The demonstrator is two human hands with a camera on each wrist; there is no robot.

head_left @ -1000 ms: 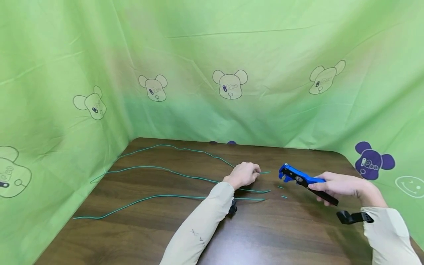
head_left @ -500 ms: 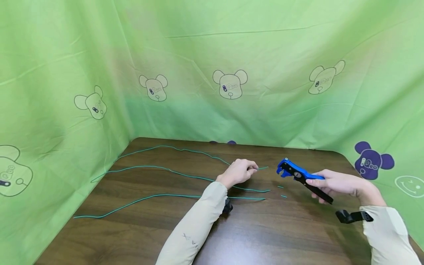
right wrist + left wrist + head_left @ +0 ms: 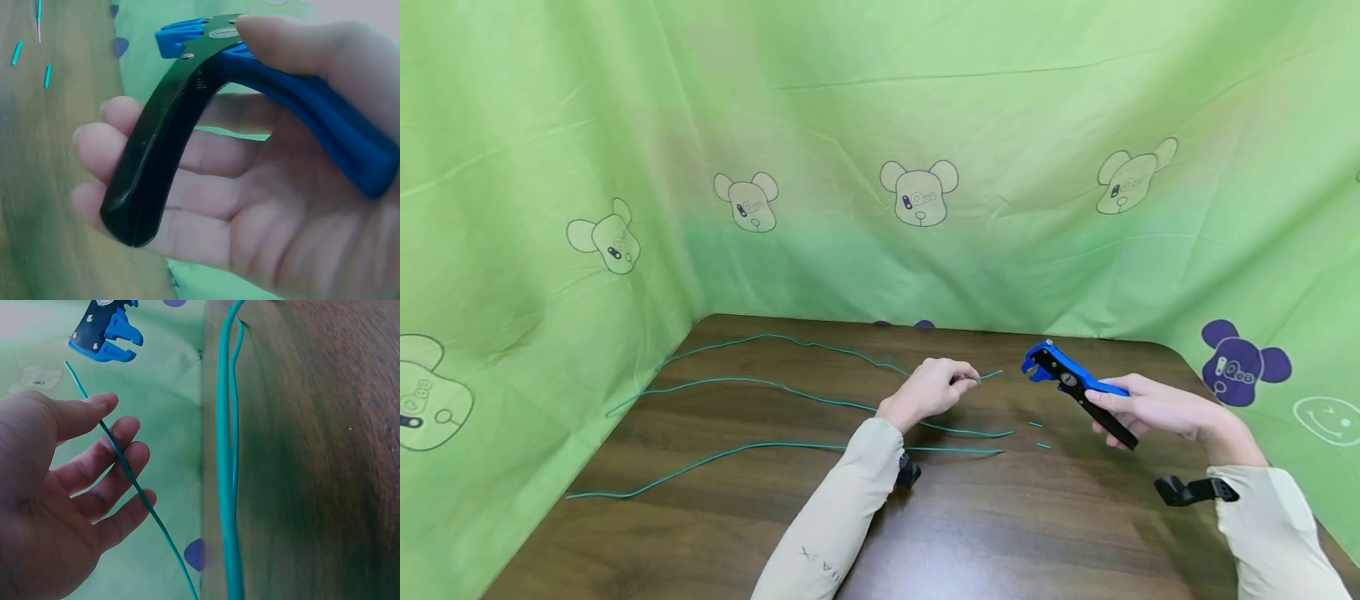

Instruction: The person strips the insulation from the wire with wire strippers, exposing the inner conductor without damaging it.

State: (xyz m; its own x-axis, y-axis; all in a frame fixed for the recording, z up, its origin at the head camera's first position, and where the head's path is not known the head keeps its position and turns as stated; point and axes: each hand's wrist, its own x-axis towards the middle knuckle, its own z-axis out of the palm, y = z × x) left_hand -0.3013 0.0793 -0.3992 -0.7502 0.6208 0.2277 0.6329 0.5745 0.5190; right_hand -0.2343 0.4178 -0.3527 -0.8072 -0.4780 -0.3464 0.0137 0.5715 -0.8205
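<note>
My left hand (image 3: pixel 931 390) pinches a thin green wire (image 3: pixel 165 534) between thumb and fingers. Its short free end points right, towards the tool, and the rest trails back to the far left of the table. My right hand (image 3: pixel 1165 408) grips a blue and black wire stripper (image 3: pixel 1069 379). In the right wrist view the stripper's handles stand spread, with fingers round the black handle (image 3: pixel 147 156) and the thumb near the pivot. A small gap separates the blue jaws from the wire's tip. The left wrist view also shows the tool's head (image 3: pixel 106 331) beyond the wire end.
Two other green wires lie across the brown table (image 3: pixel 1000 517): a middle one (image 3: pixel 737 381) and a near one (image 3: pixel 760 443). Bare metal shows at one wire end (image 3: pixel 39 28). Two short green offcuts (image 3: pixel 1042 445) lie below the stripper. A green curtain (image 3: pixel 820 100) surrounds the table.
My left hand has moved left and slightly away, and the wire's tip now angles upward. The stripper in my right hand has risen and shifted left towards that tip.
</note>
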